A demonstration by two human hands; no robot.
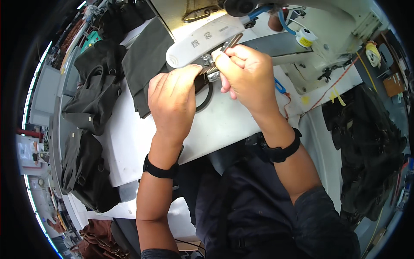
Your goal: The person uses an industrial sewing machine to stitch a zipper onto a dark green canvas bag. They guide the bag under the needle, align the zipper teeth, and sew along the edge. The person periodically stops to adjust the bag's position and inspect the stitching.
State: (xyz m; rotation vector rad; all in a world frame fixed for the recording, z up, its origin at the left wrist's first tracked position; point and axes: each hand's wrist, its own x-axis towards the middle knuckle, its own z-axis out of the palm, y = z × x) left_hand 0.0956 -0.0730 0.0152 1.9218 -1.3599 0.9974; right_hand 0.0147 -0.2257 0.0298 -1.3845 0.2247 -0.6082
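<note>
My left hand [172, 101] lies over a black strap [206, 96] on the white sewing table [125, 142], its fingertips at the presser foot [210, 69] of the sewing machine [207, 36]. My right hand [243, 75] pinches a small metal part at that same foot, right beside the left fingertips. The strap curves out from under my left hand; the part of it under the foot is hidden. Both wrists wear black bands.
Folded black fabric [148, 56] lies left of the machine. Black bags [92, 103] are piled along the table's left edge, more black pieces [366, 146] hang at the right. A yellow thread spool [305, 39] and blue-handled scissors [280, 86] sit by the machine base.
</note>
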